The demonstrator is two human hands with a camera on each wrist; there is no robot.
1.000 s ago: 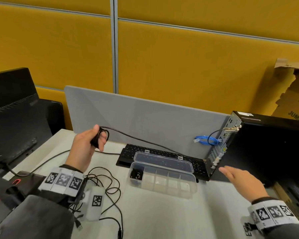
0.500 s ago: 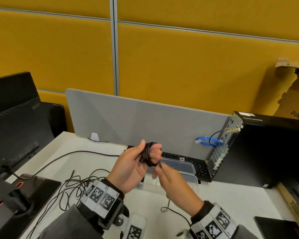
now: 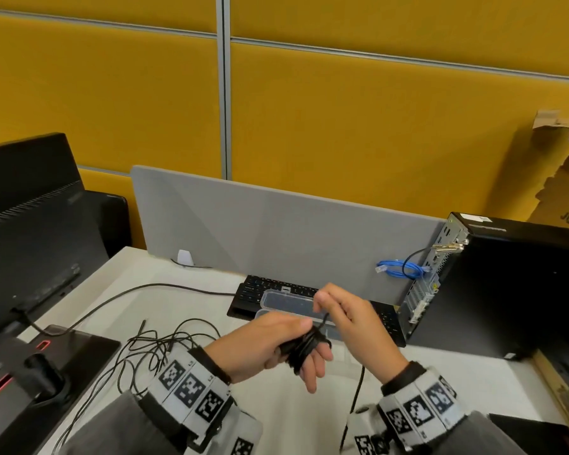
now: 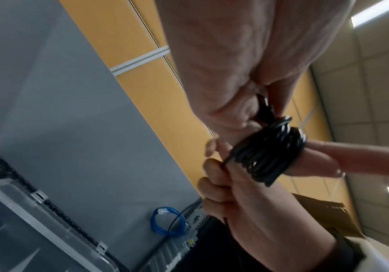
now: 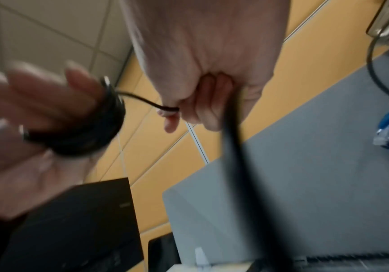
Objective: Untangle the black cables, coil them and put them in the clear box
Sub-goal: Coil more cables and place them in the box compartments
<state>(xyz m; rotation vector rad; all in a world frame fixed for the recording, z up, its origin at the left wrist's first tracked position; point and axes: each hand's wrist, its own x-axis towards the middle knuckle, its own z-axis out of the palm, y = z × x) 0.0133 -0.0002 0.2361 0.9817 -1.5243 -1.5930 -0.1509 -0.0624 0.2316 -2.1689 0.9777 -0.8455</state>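
Observation:
A black cable coil [image 3: 304, 348] is wound around the straight fingers of my left hand [image 3: 270, 343], held above the table. In the left wrist view the thumb presses the cable's plug [image 4: 264, 108] against the coil [image 4: 268, 152]. My right hand [image 3: 342, 313] pinches the loose strand [image 5: 142, 99] just above the coil, and the rest of that strand [image 3: 358, 389] hangs down past my right wrist. The clear box [image 3: 286, 300] lies open behind my hands, partly hidden by them. A tangle of black cables [image 3: 165, 343] lies on the table to the left.
A black keyboard [image 3: 253, 290] sits behind the box against a grey divider [image 3: 276, 231]. A black PC tower [image 3: 506, 284] with a blue cable [image 3: 401, 269] stands at the right. A monitor [image 3: 23, 224] and its base [image 3: 63, 356] fill the left.
My left hand came down and right from the far left with the coil. My right hand left the tower side, joined it and took the strand. The coil has grown thicker.

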